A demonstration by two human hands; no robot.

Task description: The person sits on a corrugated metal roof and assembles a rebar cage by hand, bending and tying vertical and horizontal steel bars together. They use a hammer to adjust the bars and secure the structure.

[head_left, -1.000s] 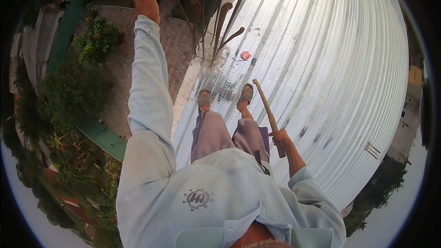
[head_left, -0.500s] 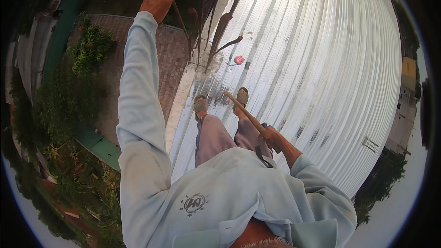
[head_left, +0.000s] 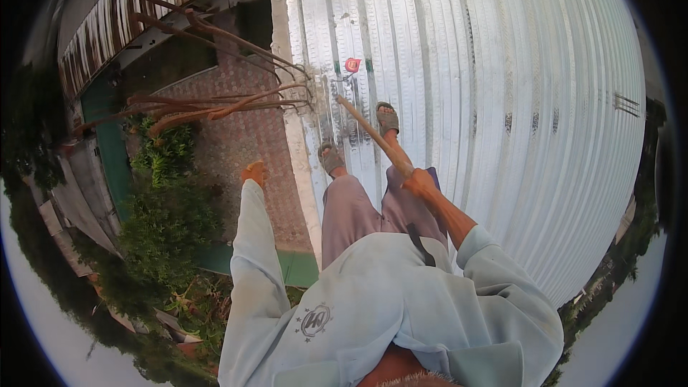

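Note:
My right hand (head_left: 421, 183) is closed around a wooden stick (head_left: 369, 129), which slants forward and left past my right foot, its far tip over the metal sheeting. Beyond the roof's left edge, my left hand (head_left: 254, 172) is lowered and apart from the rusty steel bars (head_left: 215, 106). It appears to hold nothing, but its fingers are too foreshortened to read. Several of these bars rise from the concrete edge (head_left: 285, 100) ahead of it. A red tape measure (head_left: 352, 65) lies on the sheeting beyond the stick's tip.
I stand in sandals on ribbed silver metal sheeting (head_left: 444, 86), close to the concrete edge. Past that edge is a drop to brick paving (head_left: 247, 136) and green shrubs (head_left: 165, 229). A stained corrugated roof (head_left: 154, 3) lies at the far left. More bar ends (head_left: 626, 104) stick up at the right.
My left hand has let go of a steel bar and come back down toward my side. The view has turned, so the bars now point left. The right hand keeps its grip on the stick.

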